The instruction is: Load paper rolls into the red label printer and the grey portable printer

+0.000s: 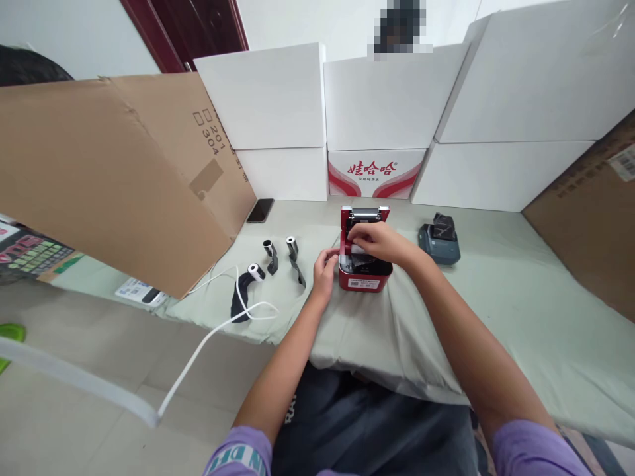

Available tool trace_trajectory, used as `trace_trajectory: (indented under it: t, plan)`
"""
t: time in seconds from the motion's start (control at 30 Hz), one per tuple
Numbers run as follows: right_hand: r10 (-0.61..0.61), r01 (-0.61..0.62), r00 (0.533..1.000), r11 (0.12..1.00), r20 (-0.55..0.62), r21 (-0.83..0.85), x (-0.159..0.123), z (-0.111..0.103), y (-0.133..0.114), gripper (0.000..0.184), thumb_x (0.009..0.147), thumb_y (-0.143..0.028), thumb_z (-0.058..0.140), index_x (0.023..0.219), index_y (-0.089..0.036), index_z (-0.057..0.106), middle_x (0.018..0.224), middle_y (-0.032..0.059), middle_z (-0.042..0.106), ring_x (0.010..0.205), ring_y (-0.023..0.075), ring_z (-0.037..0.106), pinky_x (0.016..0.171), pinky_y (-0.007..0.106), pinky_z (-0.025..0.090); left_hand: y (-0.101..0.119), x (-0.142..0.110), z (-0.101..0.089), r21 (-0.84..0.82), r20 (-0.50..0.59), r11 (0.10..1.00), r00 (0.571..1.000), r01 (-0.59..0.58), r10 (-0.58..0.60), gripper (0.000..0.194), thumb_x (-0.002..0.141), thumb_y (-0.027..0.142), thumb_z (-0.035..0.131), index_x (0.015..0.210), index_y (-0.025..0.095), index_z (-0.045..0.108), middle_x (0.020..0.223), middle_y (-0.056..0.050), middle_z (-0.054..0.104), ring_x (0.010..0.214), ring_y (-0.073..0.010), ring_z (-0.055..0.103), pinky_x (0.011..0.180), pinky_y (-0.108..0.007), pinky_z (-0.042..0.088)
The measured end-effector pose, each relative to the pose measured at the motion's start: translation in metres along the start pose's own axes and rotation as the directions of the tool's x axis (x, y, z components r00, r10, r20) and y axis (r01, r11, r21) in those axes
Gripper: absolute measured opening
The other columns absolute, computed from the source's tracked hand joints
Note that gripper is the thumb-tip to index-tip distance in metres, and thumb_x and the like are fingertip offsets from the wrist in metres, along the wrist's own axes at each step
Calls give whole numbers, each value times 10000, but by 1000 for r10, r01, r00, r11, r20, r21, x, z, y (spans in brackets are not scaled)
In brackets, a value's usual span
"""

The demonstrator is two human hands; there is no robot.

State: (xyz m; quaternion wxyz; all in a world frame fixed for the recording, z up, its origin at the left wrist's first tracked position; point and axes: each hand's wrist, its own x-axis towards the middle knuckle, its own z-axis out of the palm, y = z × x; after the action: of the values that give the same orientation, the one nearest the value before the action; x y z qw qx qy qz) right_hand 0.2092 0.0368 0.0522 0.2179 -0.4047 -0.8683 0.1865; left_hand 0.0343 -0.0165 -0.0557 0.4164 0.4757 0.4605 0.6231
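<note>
A small red and black label printer [364, 281] stands on the cloth with its lid [366, 217] raised. My right hand [372, 239] reaches into the opening from the right, fingers curled over a white roll [356, 249] that they mostly hide. Against the printer's left side, my left hand [325, 268] rests with bent fingers, gripping its edge. To the left lie several small rolls with dark strips trailing off: one paper roll [256, 272], another roll [292, 246], and a dark-cored roll [268, 247].
A dark blue-grey printer [439, 244] with a black strip sits at the right. A phone [260, 211] lies at the back left. White boxes [278, 99] line the back, with brown cardboard [124, 165] at left. A white cable [198, 340] hangs over the front edge.
</note>
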Motion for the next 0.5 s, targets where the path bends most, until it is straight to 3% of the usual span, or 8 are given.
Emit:
trace_trajectory:
  t: [0.07, 0.17, 0.27, 0.37, 0.43, 0.5]
  plan:
    - [-63, 69, 980, 997, -188, 28, -4, -7, 1, 248, 960, -275, 484, 1081, -222, 693, 1094, 77, 742, 1019, 248, 658, 903, 373, 482, 0, 0, 0, 1, 8, 1000, 1000, -8, 8, 259, 871, 351, 549, 1000, 178, 691, 1027, -65, 714, 1022, -217, 638, 953, -336, 483]
    - [-50, 32, 921, 998, -386, -53, -4, -11, 11, 290, 932, -319, 545, 1165, -202, 673, 1248, 132, 689, 1228, 331, 557, 1046, 498, 416, 0, 0, 1, 8, 9, 1000, 1000, -9, 9, 255, 875, 351, 544, 996, 180, 688, 1024, -65, 714, 1011, -218, 640, 943, -341, 487]
    - [-1, 8, 904, 1000, -427, 14, -9, -7, 19, 296, 928, -341, 550, 1156, -200, 675, 1225, 137, 692, 1213, 333, 556, 1031, 516, 425, -1, 0, 1, 32, 0, 999, 1000, -5, 5, 254, 883, 353, 536, 1000, 183, 684, 1028, -69, 713, 1009, -224, 643, 932, -353, 490]
    - [128, -12, 886, 967, -446, 254, -23, 2, 20, 222, 927, -334, 538, 1039, -226, 696, 1032, 81, 742, 1017, 267, 645, 927, 450, 482, 1, -2, 0, 95, 2, 994, 998, -60, 60, 254, 900, 353, 531, 1043, 190, 664, 1074, -79, 695, 1048, -233, 636, 937, -367, 488]
    - [220, -33, 870, 919, -441, 393, -33, 10, 21, 171, 893, -314, 567, 958, -231, 702, 961, 56, 752, 949, 242, 667, 888, 422, 491, 3, -5, -1, 190, 31, 965, 984, -181, 178, 271, 903, 342, 539, 1110, 204, 648, 1133, -87, 654, 1105, -238, 612, 960, -378, 482]
    - [283, -32, 849, 871, -447, 491, -40, 17, 25, 144, 856, -304, 598, 927, -231, 700, 953, 49, 757, 947, 235, 675, 877, 410, 495, 7, -9, -2, 307, 107, 888, 939, -343, 325, 306, 893, 329, 568, 1171, 223, 642, 1214, -97, 594, 1191, -248, 561, 1015, -398, 464]
